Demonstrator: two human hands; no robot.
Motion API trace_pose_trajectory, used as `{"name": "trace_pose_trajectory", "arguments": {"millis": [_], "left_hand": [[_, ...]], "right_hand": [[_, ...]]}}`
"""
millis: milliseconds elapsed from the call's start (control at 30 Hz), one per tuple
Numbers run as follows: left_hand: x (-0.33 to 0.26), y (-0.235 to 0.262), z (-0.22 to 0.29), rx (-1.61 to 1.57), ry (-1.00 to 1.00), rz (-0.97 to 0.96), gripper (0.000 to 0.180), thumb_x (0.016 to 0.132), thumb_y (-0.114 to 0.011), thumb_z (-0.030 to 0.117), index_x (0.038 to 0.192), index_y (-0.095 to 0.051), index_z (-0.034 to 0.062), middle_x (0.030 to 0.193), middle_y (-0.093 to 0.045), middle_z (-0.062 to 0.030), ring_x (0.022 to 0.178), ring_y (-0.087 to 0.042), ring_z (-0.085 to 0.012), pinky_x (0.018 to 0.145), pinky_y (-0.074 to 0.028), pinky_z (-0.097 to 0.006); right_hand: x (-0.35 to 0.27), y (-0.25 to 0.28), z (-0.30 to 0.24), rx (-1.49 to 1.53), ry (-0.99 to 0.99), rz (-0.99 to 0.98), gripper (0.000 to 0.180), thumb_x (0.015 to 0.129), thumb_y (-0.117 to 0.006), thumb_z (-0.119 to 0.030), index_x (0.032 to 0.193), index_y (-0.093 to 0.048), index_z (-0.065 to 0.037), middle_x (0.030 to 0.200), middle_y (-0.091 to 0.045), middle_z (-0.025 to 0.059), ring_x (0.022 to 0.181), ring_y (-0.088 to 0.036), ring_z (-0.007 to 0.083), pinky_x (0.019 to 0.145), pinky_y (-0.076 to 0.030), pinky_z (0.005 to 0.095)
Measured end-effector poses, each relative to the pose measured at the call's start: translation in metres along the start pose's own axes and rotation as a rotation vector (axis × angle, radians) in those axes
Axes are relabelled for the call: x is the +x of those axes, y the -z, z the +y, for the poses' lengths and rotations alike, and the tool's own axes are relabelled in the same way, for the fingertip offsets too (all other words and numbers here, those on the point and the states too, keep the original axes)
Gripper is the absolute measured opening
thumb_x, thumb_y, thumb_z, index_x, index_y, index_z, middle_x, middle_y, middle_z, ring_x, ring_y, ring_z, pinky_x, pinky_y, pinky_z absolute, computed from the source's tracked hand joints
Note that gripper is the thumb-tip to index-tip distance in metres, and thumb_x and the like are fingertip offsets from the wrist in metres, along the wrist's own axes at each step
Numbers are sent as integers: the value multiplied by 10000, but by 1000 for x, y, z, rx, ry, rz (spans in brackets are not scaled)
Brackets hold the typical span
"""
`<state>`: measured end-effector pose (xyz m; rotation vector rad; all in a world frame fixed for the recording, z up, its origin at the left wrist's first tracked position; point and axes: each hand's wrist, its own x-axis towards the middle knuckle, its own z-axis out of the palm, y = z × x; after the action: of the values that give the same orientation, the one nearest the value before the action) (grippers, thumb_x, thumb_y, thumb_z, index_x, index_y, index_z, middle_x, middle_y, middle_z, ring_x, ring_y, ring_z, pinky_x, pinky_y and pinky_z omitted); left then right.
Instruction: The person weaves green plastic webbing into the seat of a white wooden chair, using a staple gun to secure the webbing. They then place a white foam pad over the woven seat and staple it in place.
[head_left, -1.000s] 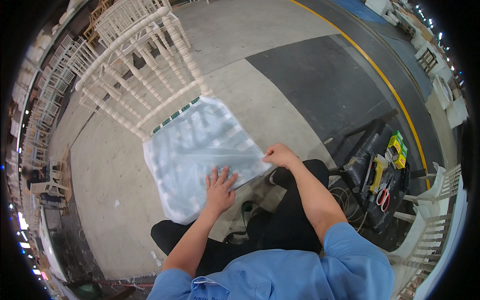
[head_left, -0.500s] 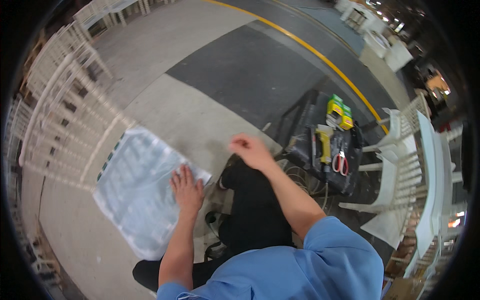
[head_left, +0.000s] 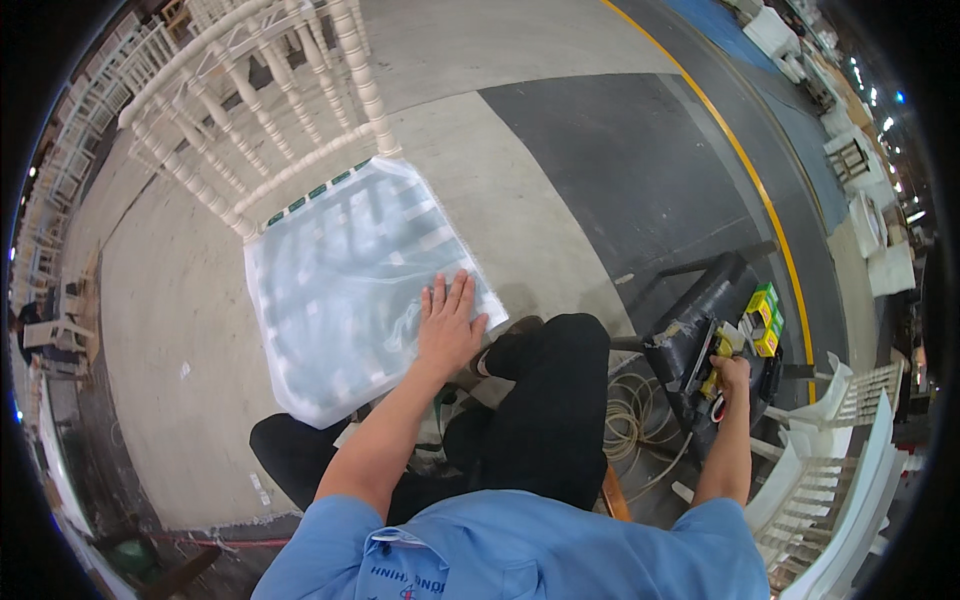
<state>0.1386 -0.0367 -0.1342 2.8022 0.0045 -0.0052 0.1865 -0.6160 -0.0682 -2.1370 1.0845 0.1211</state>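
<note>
My left hand point(head_left: 452, 325) lies flat with fingers spread on the near right corner of a chair seat point(head_left: 345, 285). A thin, see-through white cover lies over the seat, with pale patches showing beneath it. Dark green strips line the seat's far edge, below the cream chair back point(head_left: 375, 95) with its turned spindles. Off to the right, my right hand point(head_left: 734, 372) closes around a yellow air staple gun point(head_left: 711, 382) on a black stool point(head_left: 690, 290). My fingers hide part of the tool. Scissors point(head_left: 718, 407) with red-and-white handles lie beside it.
Green-and-yellow boxes point(head_left: 765, 320) stand on the stool's far side. A coiled pale hose point(head_left: 632, 420) lies on the floor between my leg and the stool. More cream chairs point(head_left: 825, 500) stand at the right. A yellow line point(head_left: 745, 150) crosses the floor beyond.
My right hand has gone from above my knee to the staple gun on the stool and closed on it. My left hand stays on the seat's corner. The whole view has shifted.
</note>
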Motion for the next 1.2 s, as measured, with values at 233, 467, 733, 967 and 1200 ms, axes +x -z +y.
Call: {"name": "trace_pose_trajectory", "arguments": {"millis": [233,467,733,967,1200], "left_hand": [[0,3,-1,-63,15,4,747,1030,-586,426,1642,-378,53,1734,-333,-119,1609,-239,-437,1308,-159,-602],[1,-2,-1,-45,-14,120,753,1029,-585,455,1642,-386,65,1739,-325,-104,1608,-235,-443,1302,-161,-620],[-2,0,-1,-97,30,80,748,1006,-620,439,1623,-425,66,1723,-353,-105,1595,-261,-448,1291,-181,-631],[-1,5,-2,-150,3,188,745,986,-653,407,1604,-446,47,1701,-386,-113,1577,-293,-454,1276,-215,-639],[6,5,-6,-196,15,161,698,1008,-629,359,1607,-440,55,1686,-401,-122,1567,-304,-458,1278,-227,-627]], "right_hand": [[-77,-20,-100,260,371,-161,451,815,-869,-126,1210,-664,-52,930,-666,16,714,-617,158,590,-498,316],[-173,-112,-244,-169,871,-952,650,841,-903,-218,1403,-638,-29,1217,-752,99,1067,-703,237,948,-559,391],[-218,-207,-272,-749,1361,-1249,686,821,-859,-111,1457,-623,-213,1194,-760,185,1101,-717,410,964,-561,452],[-218,-227,-264,-873,1384,-1230,703,793,-851,-78,1444,-629,-222,1178,-760,177,1097,-706,426,948,-555,470],[-220,-225,-273,-932,1457,-1156,696,766,-761,-4,1422,-649,-206,1189,-755,184,1116,-700,426,954,-553,473]]}}
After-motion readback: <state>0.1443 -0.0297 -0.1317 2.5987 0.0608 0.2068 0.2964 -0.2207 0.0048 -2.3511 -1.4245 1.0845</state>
